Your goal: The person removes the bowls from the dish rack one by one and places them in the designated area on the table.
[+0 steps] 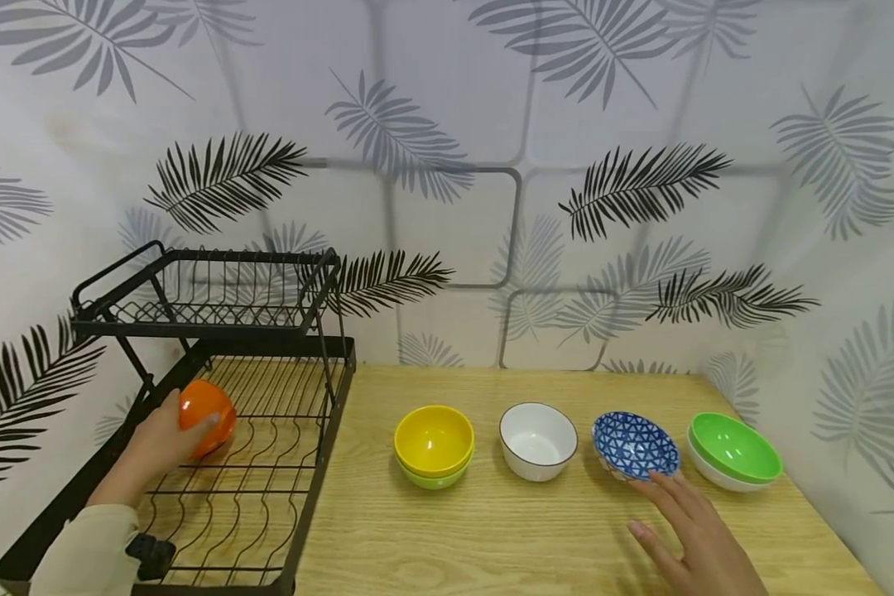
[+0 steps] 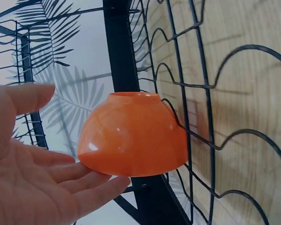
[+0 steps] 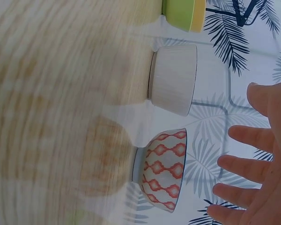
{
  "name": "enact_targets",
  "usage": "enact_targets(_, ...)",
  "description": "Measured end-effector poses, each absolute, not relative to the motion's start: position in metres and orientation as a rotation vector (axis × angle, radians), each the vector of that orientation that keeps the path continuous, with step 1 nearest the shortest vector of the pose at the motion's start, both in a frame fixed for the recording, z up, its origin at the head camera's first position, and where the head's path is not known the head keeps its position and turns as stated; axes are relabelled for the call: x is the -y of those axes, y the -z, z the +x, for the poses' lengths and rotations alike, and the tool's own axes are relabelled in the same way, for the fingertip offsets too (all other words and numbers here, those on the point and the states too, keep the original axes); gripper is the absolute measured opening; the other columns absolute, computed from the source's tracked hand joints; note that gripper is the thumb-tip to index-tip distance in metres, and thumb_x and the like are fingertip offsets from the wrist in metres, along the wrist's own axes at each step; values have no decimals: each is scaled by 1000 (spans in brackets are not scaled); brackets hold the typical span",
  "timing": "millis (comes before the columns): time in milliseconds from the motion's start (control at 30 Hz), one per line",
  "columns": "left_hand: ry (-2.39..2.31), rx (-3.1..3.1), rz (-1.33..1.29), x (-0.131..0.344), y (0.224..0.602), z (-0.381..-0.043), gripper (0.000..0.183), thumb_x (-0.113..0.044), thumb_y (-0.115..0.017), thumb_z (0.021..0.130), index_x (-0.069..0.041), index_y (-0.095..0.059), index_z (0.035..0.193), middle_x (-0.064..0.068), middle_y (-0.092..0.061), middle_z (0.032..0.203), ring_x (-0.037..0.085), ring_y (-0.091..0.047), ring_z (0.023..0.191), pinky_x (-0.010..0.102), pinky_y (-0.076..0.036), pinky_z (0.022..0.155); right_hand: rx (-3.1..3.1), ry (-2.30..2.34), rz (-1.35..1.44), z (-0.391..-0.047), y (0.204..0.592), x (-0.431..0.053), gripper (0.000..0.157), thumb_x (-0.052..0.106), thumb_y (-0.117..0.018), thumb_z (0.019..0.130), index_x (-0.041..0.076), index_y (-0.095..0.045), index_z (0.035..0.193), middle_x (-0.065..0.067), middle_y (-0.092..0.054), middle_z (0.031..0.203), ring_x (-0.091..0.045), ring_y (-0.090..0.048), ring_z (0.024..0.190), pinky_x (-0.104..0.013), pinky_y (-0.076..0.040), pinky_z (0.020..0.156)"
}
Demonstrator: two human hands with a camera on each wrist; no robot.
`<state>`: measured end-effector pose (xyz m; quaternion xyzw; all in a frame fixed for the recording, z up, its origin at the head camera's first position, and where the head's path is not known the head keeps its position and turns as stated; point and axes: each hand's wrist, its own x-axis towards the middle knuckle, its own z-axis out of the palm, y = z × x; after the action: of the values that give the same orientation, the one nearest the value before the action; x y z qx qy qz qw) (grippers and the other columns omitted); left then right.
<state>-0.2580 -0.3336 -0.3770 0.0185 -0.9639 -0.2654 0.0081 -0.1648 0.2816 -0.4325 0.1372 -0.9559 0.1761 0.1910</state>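
An orange bowl [image 1: 210, 414] stands tilted in the lower tier of the black dish rack [image 1: 316, 463], against its wires. My left hand [image 1: 160, 443] is at that bowl; in the left wrist view the fingers [image 2: 91, 187] are extended, tips at the bowl's rim, and the thumb is away from it. My right hand [image 1: 696, 538] hovers with spread fingers, holding nothing, by the near side of a blue-and-white patterned bowl [image 1: 636, 445]. Seen from the right wrist, that bowl's outside [image 3: 164, 168] has a red diamond pattern, with the fingers apart from it.
On the wooden table [image 1: 447, 546] stand a yellow bowl [image 1: 434, 440] nested in a light green one [image 1: 435, 480], a white bowl [image 1: 538, 443] with a dark rim, and a green bowl [image 1: 733, 447] in a white one [image 1: 723, 478]. The rack's wire upper tier [image 1: 216, 313] rises behind the left hand.
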Motion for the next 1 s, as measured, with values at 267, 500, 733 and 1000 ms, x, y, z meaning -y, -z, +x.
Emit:
enact_targets(267, 997, 2917, 195, 337, 381, -257, 58, -19, -37, 102, 24, -21, 138, 45, -36, 130, 57, -43, 113, 64, -43, 91, 2688, -471, 395, -166, 435, -281, 47, 34, -67, 90, 11, -56, 131, -20, -49, 135, -46, -42, 124, -68, -39, 93)
enact_targets(500, 1149, 2882, 330, 345, 388, -257, 59, -24, -36, 103, 22, -24, 138, 44, -35, 133, 54, -44, 115, 58, -46, 92, 2704, -455, 387, -166, 434, -279, 48, 34, -65, 91, 10, -55, 131, -20, -49, 136, -45, -44, 123, -68, -40, 92)
enact_targets(733, 1293, 2809, 372, 349, 396, -256, 58, -27, -35, 104, 21, -30, 136, 43, -35, 133, 50, -47, 113, 49, -52, 86, 2656, -457, 438, -166, 432, -278, 47, 31, -68, 89, 12, -56, 130, -21, -50, 134, -48, -43, 122, -68, -40, 90)
enact_targets(1000, 1559, 2671, 390, 353, 403, -255, 59, -30, -33, 105, 18, -28, 139, 40, -29, 139, 52, -37, 125, 47, -50, 92, 2661, -487, 403, -164, 432, -278, 53, 33, -69, 88, 12, -52, 134, -22, -47, 138, -46, -42, 123, -68, -40, 90)
